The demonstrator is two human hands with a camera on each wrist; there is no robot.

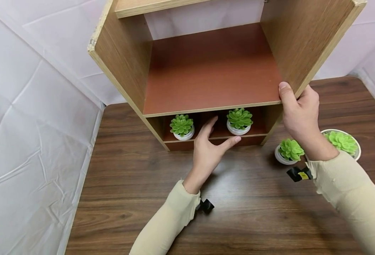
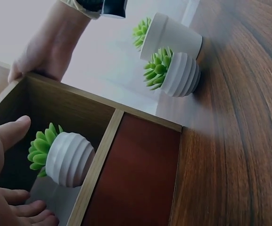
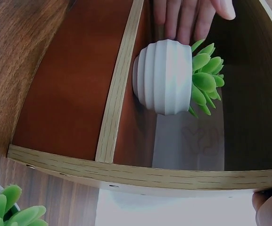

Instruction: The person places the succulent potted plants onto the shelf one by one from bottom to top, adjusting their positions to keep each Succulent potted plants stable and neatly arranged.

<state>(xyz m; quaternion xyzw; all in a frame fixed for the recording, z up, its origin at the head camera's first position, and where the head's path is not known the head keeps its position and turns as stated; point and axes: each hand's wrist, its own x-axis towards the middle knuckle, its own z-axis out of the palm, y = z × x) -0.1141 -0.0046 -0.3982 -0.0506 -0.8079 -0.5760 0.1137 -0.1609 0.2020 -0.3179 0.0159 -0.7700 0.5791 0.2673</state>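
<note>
Succulents (image 1: 240,119) — two shelved, two unshelved on counter (image 1: 127,191). Left grip (image 1: 206,148) wide, empty — right grip (image 1: 300,114) holds shelf unit's (image 1: 312,46) side.

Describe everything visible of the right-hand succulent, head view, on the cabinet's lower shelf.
The succulent is a rosette of thick, bright green leaves, plastic-looking, in a rounded white pot with ridges running around it, possibly ceramic. It stands upright on the lower shelf, near the front, the pot's base resting on the board. The left hand is spread beside it without gripping it; whether a fingertip touches the pot can't be told.
</note>
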